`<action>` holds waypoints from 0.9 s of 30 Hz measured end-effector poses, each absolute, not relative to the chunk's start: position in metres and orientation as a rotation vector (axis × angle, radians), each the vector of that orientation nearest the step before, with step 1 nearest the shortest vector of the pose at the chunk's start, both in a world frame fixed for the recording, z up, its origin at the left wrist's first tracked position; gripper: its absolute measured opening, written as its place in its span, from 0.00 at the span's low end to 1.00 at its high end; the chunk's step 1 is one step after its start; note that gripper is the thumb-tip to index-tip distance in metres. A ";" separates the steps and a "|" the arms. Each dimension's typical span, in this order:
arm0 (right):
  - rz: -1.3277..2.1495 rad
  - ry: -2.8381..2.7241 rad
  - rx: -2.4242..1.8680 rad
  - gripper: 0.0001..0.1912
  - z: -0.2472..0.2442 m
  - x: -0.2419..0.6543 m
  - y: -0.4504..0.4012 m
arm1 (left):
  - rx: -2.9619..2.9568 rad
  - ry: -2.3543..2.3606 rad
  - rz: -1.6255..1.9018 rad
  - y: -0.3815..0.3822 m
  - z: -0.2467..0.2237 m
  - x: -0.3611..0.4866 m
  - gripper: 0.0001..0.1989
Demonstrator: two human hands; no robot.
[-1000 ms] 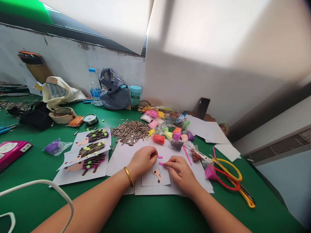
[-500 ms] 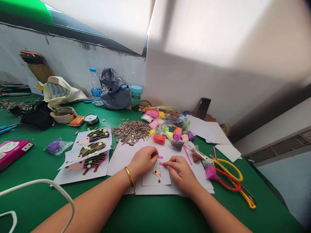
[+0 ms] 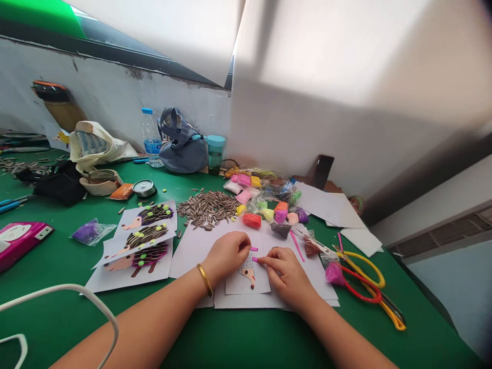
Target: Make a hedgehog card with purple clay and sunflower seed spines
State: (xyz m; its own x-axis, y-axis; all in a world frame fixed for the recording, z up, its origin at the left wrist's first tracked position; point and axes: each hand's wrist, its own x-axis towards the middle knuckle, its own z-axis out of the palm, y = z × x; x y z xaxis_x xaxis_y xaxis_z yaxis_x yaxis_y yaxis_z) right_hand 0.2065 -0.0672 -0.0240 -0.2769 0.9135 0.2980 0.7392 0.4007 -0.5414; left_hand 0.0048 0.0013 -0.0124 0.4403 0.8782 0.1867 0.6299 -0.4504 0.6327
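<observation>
My left hand [image 3: 230, 256], wearing a gold bangle, has its fingers pinched together at a short piece of pink modelling clay [image 3: 254, 249]. Opposite it, my right hand [image 3: 288, 271] is closed, with thumb and index fingertip at a second bit of the same pink clay just below. Both bits lie over a small white sheet with a hedgehog drawing [image 3: 247, 277]: peach face, dark nose, red mouth, grey-blue scalloped body. Whether the two bits join is hidden by my fingers. Larger white paper [image 3: 319, 292] lies underneath, and a thin pink clay strip [image 3: 297, 246] rests on it to the right.
Behind my hands sit a heap of sunflower seeds [image 3: 207, 207] and several bagged clay lumps [image 3: 251, 220]. Finished seed-covered hedgehog pictures [image 3: 144, 236] lie left. Scissors with yellow and red handles [image 3: 363, 287] are at right. A white cable [image 3: 96, 302] arches in front at left.
My right hand has shifted very slightly, its fingers a little more curled. My left hand and the pink clay look the same.
</observation>
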 end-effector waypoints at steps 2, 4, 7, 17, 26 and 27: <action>0.377 -2.083 -1.384 0.19 -0.024 0.208 -0.068 | 2.221 1.267 0.694 0.002 -0.013 0.005 0.05; 0.355 -2.066 -1.368 0.18 -0.024 0.209 -0.069 | 2.220 1.268 0.692 0.002 -0.012 0.005 0.05; 0.320 -2.078 -1.350 0.18 -0.023 0.208 -0.070 | 2.219 1.271 0.689 0.002 -0.012 0.005 0.05; 0.271 -2.110 -1.333 0.19 -0.023 0.206 -0.071 | 2.220 1.264 0.695 0.002 -0.014 0.005 0.05; 0.263 -2.113 -1.344 0.18 -0.023 0.205 -0.072 | 2.213 1.272 0.688 0.002 -0.013 0.004 0.05; 0.260 -2.122 -1.343 0.18 -0.022 0.204 -0.072 | 2.214 1.272 0.689 0.002 -0.014 0.004 0.05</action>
State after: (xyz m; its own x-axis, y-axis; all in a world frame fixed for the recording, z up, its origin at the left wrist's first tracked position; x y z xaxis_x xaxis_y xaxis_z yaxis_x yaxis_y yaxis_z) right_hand 0.2043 -0.0724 -0.0225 -0.3019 0.8714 0.3866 0.7522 0.4669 -0.4650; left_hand 0.0042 0.0021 -0.0139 0.4375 0.8810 0.1803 0.6325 -0.4440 0.6347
